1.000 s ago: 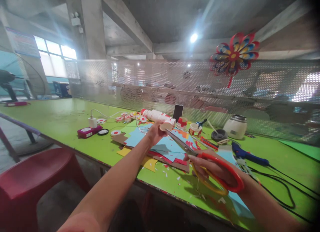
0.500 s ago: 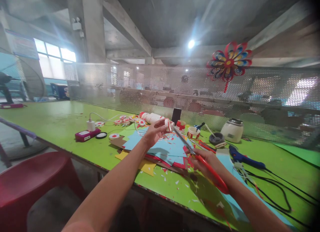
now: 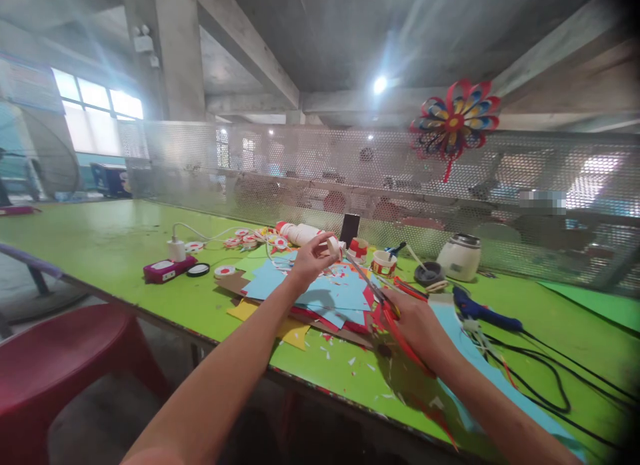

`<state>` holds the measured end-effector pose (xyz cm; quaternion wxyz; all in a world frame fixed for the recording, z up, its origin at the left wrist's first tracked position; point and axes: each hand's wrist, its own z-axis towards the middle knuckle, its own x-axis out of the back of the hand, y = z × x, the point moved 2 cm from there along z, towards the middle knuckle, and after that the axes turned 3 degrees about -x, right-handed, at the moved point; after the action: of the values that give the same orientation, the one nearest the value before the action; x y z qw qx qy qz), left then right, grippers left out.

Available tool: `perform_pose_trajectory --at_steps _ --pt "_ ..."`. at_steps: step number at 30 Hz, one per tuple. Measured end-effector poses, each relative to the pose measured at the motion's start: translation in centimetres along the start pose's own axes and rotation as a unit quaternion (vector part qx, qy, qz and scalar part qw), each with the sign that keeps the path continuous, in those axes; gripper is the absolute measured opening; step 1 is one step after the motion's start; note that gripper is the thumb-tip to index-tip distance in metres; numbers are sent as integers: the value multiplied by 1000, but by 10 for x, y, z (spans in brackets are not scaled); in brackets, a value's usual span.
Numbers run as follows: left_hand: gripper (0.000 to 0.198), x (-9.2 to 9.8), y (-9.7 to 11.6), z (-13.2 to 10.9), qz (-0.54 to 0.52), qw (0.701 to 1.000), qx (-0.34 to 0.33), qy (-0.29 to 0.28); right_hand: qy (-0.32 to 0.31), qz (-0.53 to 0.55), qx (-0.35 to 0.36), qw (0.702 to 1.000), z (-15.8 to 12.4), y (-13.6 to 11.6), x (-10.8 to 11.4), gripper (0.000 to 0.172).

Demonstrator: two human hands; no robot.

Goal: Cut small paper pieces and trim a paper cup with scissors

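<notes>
My left hand [image 3: 311, 259] is raised over the middle of the table, thumb and fingers closed on a small white paper ring [image 3: 333, 247]. In my right hand [image 3: 415, 318] is a pair of scissors [image 3: 400, 331] with long orange-red handles. Their blades point up and left, the tips close to the ring; whether they touch it I cannot tell. Below both hands lie light blue paper sheets [image 3: 280, 288], stacked over red and brown sheets and strewn with paper scraps.
A blue glue gun [image 3: 487, 313] with black cords lies at right. Behind stand a white jar [image 3: 459, 257], paper cup pieces [image 3: 384, 263] and an upright phone [image 3: 351, 229]. A purple power strip [image 3: 170, 269] sits at left. A red stool [image 3: 60, 351] stands by the table's edge.
The scissors have turned in my right hand, with the handles now more steeply angled. The white ring has turned slightly in my left fingers. The view has shifted a little.
</notes>
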<state>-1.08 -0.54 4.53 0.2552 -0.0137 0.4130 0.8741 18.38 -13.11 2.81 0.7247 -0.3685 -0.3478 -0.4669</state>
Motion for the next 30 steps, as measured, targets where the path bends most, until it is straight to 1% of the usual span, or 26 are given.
perform_pose_trajectory --at_steps 4,11,18,30 --pt "63 1 -2 0 35 999 -10 4 2 -29 -15 999 -2 -7 5 25" --pt "55 0 -7 -1 84 996 -28 1 2 -85 -31 996 -4 -15 8 20" --pt "54 1 -7 -1 116 992 -37 -14 3 -135 -36 990 -6 -14 8 28" --pt "55 0 -12 -1 133 990 -42 -26 -28 -158 -25 987 -5 -11 8 26"
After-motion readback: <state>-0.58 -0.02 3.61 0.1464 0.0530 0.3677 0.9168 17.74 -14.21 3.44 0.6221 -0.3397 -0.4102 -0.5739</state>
